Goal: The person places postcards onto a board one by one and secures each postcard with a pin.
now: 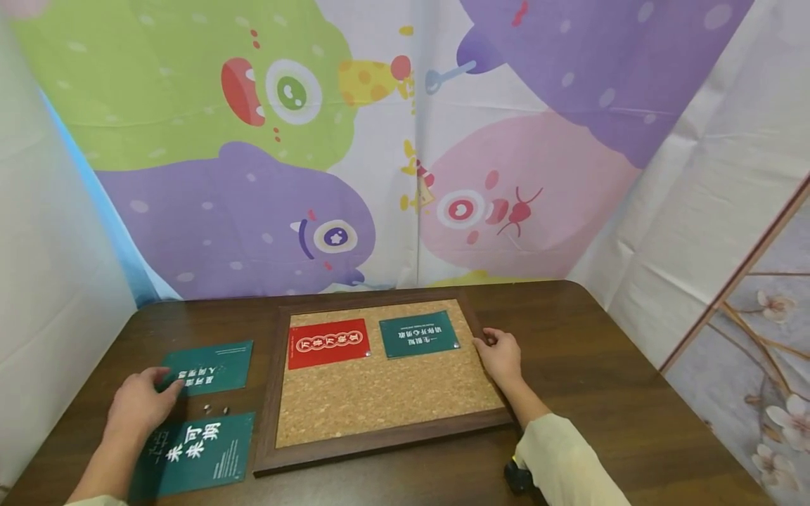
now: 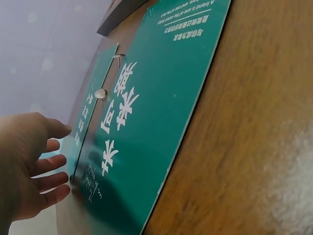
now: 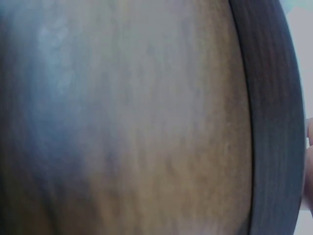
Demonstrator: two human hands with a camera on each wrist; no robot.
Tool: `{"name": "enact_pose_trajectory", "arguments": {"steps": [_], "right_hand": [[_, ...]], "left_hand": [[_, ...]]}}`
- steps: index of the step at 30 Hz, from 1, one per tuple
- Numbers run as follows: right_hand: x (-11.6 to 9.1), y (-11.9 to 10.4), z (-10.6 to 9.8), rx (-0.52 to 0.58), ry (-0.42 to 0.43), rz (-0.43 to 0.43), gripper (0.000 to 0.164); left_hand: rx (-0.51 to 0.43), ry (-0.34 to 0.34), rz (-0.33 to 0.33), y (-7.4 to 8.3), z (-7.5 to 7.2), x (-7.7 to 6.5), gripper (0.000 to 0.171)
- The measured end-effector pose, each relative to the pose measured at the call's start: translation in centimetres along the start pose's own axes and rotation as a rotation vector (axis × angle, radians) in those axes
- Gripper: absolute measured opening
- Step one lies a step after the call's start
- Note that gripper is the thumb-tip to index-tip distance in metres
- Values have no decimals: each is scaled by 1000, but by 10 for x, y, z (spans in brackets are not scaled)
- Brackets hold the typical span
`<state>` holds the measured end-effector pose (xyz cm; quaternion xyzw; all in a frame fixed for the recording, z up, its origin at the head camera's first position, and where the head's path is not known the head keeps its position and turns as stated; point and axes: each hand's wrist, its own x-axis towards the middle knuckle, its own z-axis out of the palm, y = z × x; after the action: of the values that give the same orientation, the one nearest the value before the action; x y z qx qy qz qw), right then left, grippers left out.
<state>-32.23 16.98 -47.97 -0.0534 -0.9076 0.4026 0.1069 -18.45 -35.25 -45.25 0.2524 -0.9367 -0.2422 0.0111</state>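
Beside the left end of the upper green card (image 1: 221, 365), my left hand (image 1: 140, 402) has its fingers spread and gently bent. Its fingertips overlap the card's edge in the head view, and nothing shows between thumb and fingers in the left wrist view. A second green card (image 1: 215, 460) with white characters lies closer to me. My right hand (image 1: 503, 357) rests at the right rail of the framed cork board (image 1: 380, 407), thumb and fingers loosely bent. On the cork are a red card (image 1: 329, 343) and a green card (image 1: 419, 334), each with a silver pin at one corner.
Small silver pins (image 1: 207, 408) lie between the two loose green cards. A black and yellow object (image 1: 517, 476) sits by the right sleeve, partly covered. The brown wooden table (image 1: 607, 393) meets a cartoon-printed curtain (image 1: 392, 232) at the back.
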Motion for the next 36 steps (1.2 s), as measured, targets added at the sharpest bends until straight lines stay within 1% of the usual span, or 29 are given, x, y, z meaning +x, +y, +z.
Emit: {"name": "enact_pose_trajectory", "arguments": {"steps": [5,7,10,13,21,26,29,32,34,36], "right_hand": [[0,-1,1,-3,4,-5,37],[0,-1,0,-4,4,-4,37],[0,-1,0,-5,5,-1,37],[-1,-2,0,-2,1,-2,37],[-1,-3,-1,0,4,-1,37],[0,-3,0,-5,12,-3,37],[0,-3,1,-3,14,-4,36],[0,-5,1,-1,11,-8,36],[1,-7,0,1,9,-14,36],[1,-8,0,4,10,-24,36]], "left_hand": [[46,24,22,-1,-3,-1,60],[63,14,8,-1,-5,-1,65],[77,-10,-36,1,-7,-1,72],[88,-26,-60,2,-7,-1,74],[104,-18,-39,1,-9,3,76],[86,-28,-50,-1,-12,6,84],[57,-43,-85,-2,-15,4,86],[29,-67,-134,-2,-19,2,87],[11,-81,-151,-2,-21,2,87],[-12,-80,-145,-3,-23,3,87]]}}
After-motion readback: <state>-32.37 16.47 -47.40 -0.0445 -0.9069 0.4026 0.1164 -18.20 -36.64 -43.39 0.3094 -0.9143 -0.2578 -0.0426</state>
